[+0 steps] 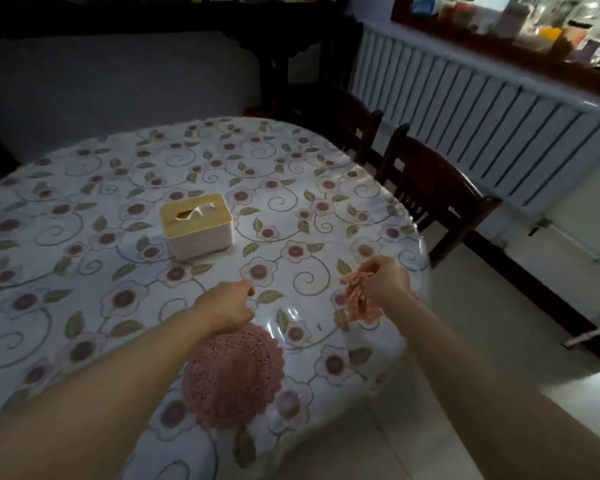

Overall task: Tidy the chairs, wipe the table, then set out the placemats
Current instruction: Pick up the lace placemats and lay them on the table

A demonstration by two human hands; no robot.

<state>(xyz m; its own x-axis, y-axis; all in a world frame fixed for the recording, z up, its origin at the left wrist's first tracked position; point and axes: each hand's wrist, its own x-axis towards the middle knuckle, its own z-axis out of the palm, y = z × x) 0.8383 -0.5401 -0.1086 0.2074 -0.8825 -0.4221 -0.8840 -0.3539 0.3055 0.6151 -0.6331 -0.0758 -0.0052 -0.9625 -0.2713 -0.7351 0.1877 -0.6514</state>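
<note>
right hand [383,282] grips bunched placemats [359,301] | left hand [227,306] curled, hold unclear | lacy, limp, light: pinch an edge

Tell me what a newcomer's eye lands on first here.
The flowered tablecloth fills the view, with a tissue box at its middle. Near the front edge lies a round pink placemat, and the right hand grips a bunched pink one beside it.

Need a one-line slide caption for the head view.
Right hand holds bunched pink placemat; another placemat lies flat on the table.
</note>
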